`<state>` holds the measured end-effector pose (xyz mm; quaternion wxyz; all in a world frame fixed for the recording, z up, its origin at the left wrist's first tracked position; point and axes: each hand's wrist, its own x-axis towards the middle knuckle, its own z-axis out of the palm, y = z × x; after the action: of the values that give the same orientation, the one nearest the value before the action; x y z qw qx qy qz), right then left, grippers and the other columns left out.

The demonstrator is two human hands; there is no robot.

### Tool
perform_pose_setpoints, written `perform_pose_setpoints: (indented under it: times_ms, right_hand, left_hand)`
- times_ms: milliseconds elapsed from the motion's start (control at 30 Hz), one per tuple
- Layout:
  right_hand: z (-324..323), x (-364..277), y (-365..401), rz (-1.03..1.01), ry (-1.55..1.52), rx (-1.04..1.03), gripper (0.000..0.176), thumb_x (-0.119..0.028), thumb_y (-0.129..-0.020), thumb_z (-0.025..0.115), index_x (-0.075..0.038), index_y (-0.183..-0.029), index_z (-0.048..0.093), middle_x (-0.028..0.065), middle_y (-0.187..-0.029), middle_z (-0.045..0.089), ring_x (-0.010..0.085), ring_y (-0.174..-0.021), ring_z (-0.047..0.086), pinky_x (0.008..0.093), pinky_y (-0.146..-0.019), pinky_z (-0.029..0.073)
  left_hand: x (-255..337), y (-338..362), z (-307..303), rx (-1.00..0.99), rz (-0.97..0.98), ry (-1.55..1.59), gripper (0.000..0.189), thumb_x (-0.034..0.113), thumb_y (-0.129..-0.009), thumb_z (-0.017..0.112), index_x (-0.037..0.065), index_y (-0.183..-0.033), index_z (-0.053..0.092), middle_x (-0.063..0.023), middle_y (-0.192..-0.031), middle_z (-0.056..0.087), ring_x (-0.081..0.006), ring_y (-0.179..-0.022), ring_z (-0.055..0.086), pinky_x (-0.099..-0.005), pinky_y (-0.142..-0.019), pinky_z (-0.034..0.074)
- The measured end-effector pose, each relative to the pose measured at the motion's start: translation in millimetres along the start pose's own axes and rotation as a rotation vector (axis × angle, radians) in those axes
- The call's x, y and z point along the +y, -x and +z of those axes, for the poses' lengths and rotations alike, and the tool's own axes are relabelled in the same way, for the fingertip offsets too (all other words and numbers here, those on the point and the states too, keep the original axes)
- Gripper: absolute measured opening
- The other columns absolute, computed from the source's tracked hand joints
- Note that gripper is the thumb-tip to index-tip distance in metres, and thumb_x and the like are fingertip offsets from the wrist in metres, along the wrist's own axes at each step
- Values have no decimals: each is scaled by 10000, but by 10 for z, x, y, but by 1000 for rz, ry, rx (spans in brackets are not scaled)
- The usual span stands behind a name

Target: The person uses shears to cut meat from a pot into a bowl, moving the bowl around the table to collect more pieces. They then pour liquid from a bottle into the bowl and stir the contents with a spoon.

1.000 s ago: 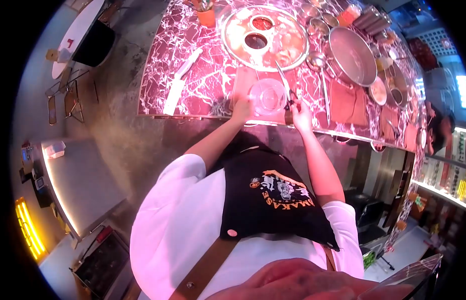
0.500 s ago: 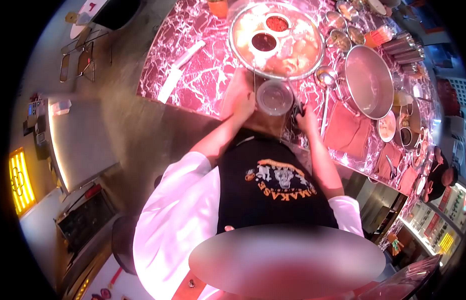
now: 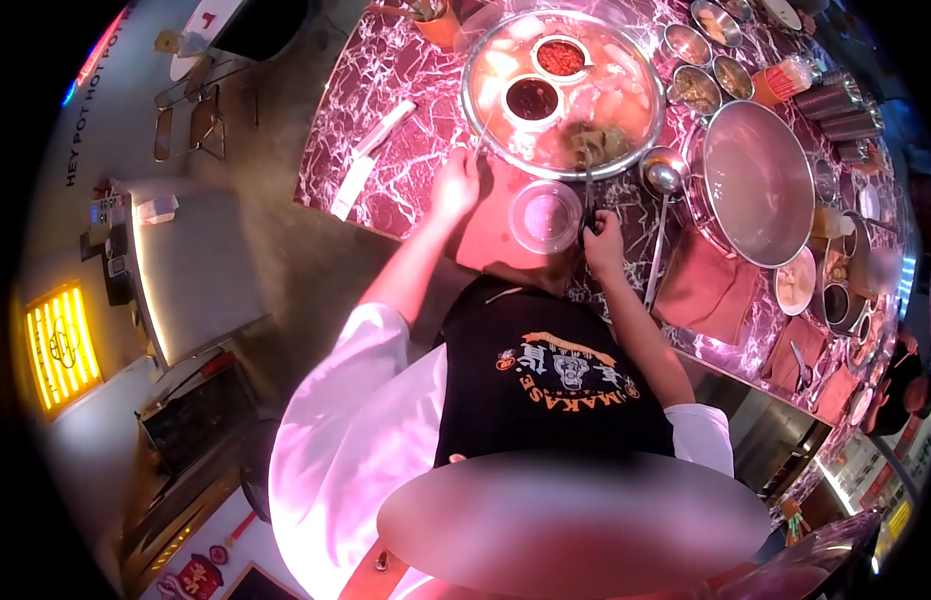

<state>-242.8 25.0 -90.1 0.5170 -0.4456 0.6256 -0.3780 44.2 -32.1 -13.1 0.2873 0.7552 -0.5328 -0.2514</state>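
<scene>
Between the two hands, a clear, round-rimmed bowl (image 3: 544, 216) catches pink light.
The right hand (image 3: 606, 243), at the bowl's four o'clock, grips black-handled scissors (image 3: 590, 200), blades toward twelve; the left hand (image 3: 457, 182) sits at ten, whether holding anything I cannot tell. Beyond, at twelve, lies a wide round pan (image 3: 536, 170).

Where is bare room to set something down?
Barest is the table between the white strip and big tray. A narrow bare gap separates the right hand from the ladle. Crowded: right of the tray, with small bowls and a large pot.
</scene>
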Motion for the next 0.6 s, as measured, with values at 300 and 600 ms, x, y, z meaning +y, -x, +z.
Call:
perform_pose_setpoints:
  times_ms: [300, 600]
  right_hand:
    - [-258, -189, 616, 58, -51, 222, 288, -36, -898, 674, -1, -1119, 493, 50, -859, 602, 100, -742, 555, 251, -647, 443]
    - [-748, 170, 1072, 68, -350, 384, 254, 73, -909, 618, -67, -1015, 433, -19, -843, 434, 52, -667, 459, 191, -584, 428]
  left_hand:
    - [569, -2567, 275, -148, 231, -412, 313, 214, -847, 520, 25, -1047, 669, -241, -1024, 684, -427, -988, 652, -508, -873, 509]
    - [279, -3188, 968, -493, -176, -289, 288, 156, -869, 486, -22, -883, 711, -227, -926, 707, -247, -893, 717, -393, -695, 551]
